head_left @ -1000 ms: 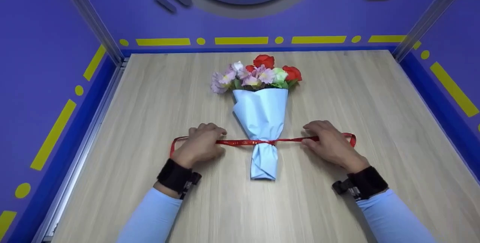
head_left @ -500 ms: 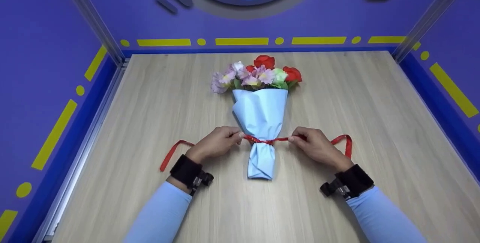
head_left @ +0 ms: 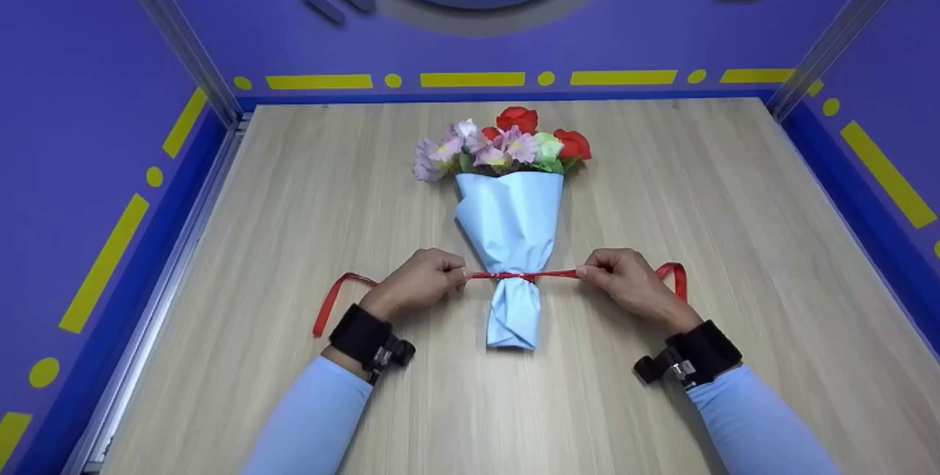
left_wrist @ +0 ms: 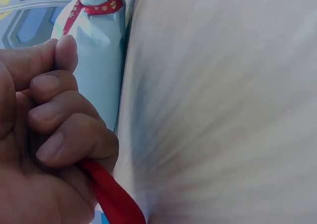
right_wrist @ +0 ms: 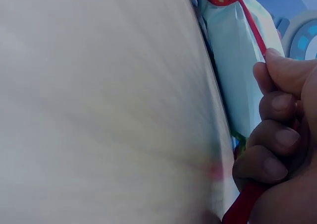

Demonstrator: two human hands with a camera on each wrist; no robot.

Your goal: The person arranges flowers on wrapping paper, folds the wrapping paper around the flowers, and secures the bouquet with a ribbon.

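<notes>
A bouquet of red, lilac, white and pale green flowers point(head_left: 507, 148) lies on the table, wrapped in light blue paper point(head_left: 510, 214). Round the narrow neck of the wrapping runs a red ribbon point(head_left: 556, 274) with small gold marks, visible in the left wrist view. My left hand point(head_left: 420, 283) pinches one length of it between thumb and forefinger, left of the neck. On the other side my right hand point(head_left: 631, 284) pinches the opposite length. Both lengths stretch straight out from the neck. The remaining fingers of each hand curl over the ribbon, and its tails trail out behind.
The wooden tabletop point(head_left: 587, 409) is bordered by a blue back wall point(head_left: 470, 49) with yellow dashes and by side walls. A metal rail point(head_left: 169, 291) runs along its left edge. The loose left ribbon tail point(head_left: 330, 302) lies on the table.
Both hands have come inward from the ribbon's outer parts to pinch it near the neck. Since half a second ago they have drawn slightly apart, and the ribbon is straighter.
</notes>
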